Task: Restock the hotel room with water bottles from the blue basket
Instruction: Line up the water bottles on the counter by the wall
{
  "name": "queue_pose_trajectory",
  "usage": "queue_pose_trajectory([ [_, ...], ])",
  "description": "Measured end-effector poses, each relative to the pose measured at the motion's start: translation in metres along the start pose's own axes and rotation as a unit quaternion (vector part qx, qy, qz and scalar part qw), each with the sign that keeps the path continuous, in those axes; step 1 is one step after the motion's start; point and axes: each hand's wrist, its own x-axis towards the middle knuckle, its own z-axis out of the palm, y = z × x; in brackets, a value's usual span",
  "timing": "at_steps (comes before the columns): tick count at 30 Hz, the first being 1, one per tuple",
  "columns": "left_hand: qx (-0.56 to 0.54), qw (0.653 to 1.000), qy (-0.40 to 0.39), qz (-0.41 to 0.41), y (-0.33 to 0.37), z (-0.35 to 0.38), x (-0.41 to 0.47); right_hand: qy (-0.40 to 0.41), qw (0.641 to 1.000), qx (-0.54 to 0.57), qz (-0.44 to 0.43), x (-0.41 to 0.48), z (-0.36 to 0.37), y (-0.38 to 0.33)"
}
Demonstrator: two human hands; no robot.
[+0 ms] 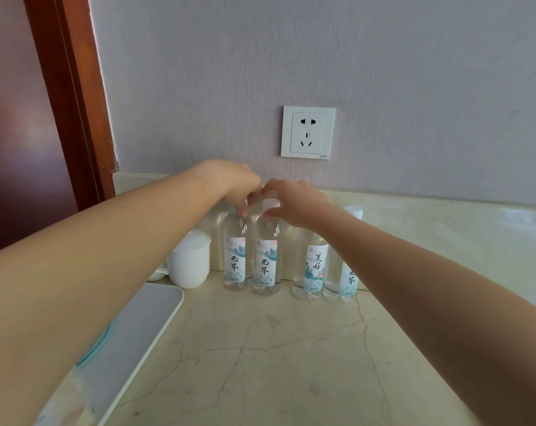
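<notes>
Several clear water bottles with white labels stand upright in a row on the pale marble counter [291,348], close to the wall. My left hand [232,182] grips the top of the leftmost bottle [236,259]. My right hand [294,201] pinches the white cap of the second bottle [266,265], which stands right beside the first. To their right stand a third bottle [314,272] and a fourth bottle [346,281], both untouched and partly behind my right forearm. The blue basket is not in view.
A white lidded mug [189,259] stands left of the bottles. A white tray [137,339] lies at the front left, under my left forearm. A wall socket [308,132] sits above the bottles. A dark wooden door frame [73,96] rises on the left.
</notes>
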Motion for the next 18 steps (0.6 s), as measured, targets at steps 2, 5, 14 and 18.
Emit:
queue_pose_trajectory([
  [2, 0.007, 1.000, -0.010, -0.005, 0.0001, -0.0010, -0.0027, 0.001, 1.000, 0.006, 0.013, -0.0018, -0.0039, 0.0017],
  [5, 0.015, 1.000, -0.021, -0.010, -0.0013, -0.0012, -0.0045, -0.003, 1.000, -0.007, 0.016, -0.0040, -0.0042, 0.0021],
  [14, -0.010, 1.000, -0.009, 0.002, -0.0048, 0.0022, -0.0065, 0.003, 1.000, 0.007, 0.017, -0.0017, -0.0015, 0.0007],
  [18, -0.003, 1.000, 0.001, -0.002, -0.0029, 0.0003, -0.0083, 0.005, 1.000, 0.004, 0.008, -0.0036, -0.0008, 0.0028],
])
